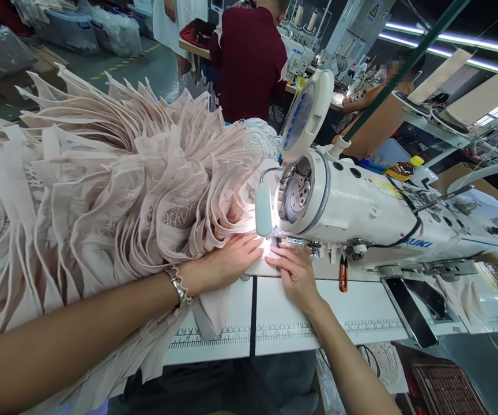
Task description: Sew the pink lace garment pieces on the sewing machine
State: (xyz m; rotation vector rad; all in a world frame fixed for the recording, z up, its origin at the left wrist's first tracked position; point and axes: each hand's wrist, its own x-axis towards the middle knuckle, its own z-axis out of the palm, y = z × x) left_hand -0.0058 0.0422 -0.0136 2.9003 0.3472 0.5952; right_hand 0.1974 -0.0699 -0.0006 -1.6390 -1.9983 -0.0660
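Observation:
At the sewing machine (357, 196), both my hands rest on the brightly lit area below the needle end. My left hand (236, 262), with a bracelet at the wrist, lies with fingers stretched flat at the edge of the pale pink lace garments (145, 190). From the other side my right hand (295, 272) reaches in, fingers extended and slightly apart beside the presser foot. Glare washes out the cloth under the fingertips. A pale green lamp (263, 210) hangs just above them. One loose pink fabric end (212, 311) droops over the table's ruler strip.
Orange-handled thread snips (343, 273) stand against the machine's base, right of my right hand. A dark phone (410, 311) lies farther right on the table (283, 343). The garment pile fills the left side. Ahead sits a person in a maroon shirt (249, 63). Thread cones (439, 75) stand upper right.

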